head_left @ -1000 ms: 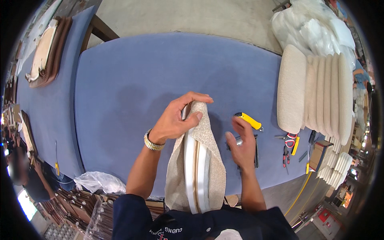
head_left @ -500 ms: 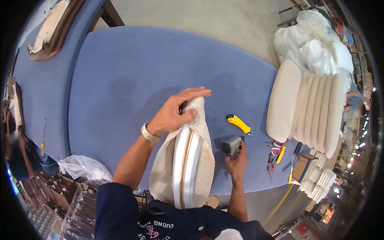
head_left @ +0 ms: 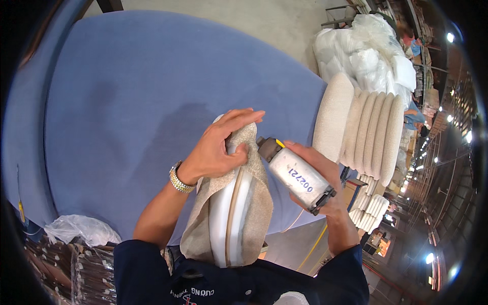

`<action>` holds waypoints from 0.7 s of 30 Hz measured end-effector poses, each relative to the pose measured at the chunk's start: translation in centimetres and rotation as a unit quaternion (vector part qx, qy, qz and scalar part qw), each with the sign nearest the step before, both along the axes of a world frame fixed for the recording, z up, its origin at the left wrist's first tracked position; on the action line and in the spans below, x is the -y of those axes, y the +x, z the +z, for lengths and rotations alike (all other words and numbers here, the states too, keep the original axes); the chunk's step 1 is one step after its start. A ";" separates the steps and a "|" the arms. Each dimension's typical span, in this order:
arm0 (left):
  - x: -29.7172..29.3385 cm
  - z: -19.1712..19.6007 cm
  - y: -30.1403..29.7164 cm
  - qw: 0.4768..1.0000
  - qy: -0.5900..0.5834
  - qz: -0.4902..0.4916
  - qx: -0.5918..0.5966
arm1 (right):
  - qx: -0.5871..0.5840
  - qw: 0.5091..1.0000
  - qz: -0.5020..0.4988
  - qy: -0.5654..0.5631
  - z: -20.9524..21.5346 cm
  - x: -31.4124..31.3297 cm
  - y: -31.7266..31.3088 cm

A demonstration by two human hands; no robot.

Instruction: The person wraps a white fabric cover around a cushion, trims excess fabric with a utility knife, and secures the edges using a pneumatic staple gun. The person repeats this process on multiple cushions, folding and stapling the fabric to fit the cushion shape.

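A padded panel stands on edge against my body, its white foam (head_left: pixel 218 223) showing on both sides of a thin brown wooden strip (head_left: pixel 232 213). Beige woven fabric (head_left: pixel 259 198) wraps around it and hangs loose at the near end. My left hand (head_left: pixel 216 147) pinches the fabric over the panel's far end, thumb on the right side and fingers stretched across the top. In my right hand (head_left: pixel 325 170) is a silver-grey staple gun (head_left: pixel 300 178), tilted so its dark nose is at or close to the fabric's right side; whether they touch I cannot tell.
The blue padded table (head_left: pixel 142 66) lies beneath. Several beige cushions (head_left: pixel 373 132) stand in a row at its right edge, with plastic-wrapped white bundles (head_left: pixel 366 56) behind. A clear plastic bag (head_left: pixel 81 229) sits at the lower left.
My right hand has lifted the staple gun off the table and brought it up beside the panel's far end. My left hand keeps its pinch. The view has shifted to the right.
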State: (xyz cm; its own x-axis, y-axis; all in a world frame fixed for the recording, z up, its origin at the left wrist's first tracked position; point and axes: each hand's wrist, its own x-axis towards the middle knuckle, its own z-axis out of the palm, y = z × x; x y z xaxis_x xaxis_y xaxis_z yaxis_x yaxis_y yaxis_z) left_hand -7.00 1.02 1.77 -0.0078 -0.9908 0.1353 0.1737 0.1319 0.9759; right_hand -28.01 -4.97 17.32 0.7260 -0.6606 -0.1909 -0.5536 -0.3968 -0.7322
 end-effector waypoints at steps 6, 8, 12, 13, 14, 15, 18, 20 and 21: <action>0.2 -0.3 0.7 1.000 -0.011 -0.010 -0.016 | -0.061 0.997 0.042 0.036 0.5 0.2 1.2; 0.2 -0.7 0.8 1.000 -0.022 -0.014 -0.015 | -0.083 0.994 0.054 0.043 0.6 0.7 1.7; 0.6 -1.4 0.9 0.998 -0.037 -0.025 -0.047 | -0.102 0.990 0.074 0.068 1.1 1.5 2.7; 1.4 -1.6 1.4 0.995 0.006 -0.070 -0.076 | -0.120 0.987 0.075 0.073 1.3 1.7 2.9; 2.7 -1.9 2.3 0.987 0.051 -0.111 -0.103 | -0.137 0.984 0.079 0.079 1.4 2.0 3.1; 3.8 -2.3 2.9 0.975 0.093 -0.155 -0.131 | -0.149 0.982 0.076 0.085 1.5 2.1 3.2; 6.7 -2.0 1.5 0.960 0.122 -0.199 -0.155 | -0.181 0.976 0.077 0.094 1.8 2.8 3.5; 7.4 -3.0 -0.1 0.974 0.070 -0.185 -0.111 | -0.198 0.972 0.082 0.091 2.1 3.1 3.3; 7.7 -2.9 -0.2 0.974 0.091 -0.194 -0.076 | -0.181 0.977 0.088 0.072 1.7 3.1 2.8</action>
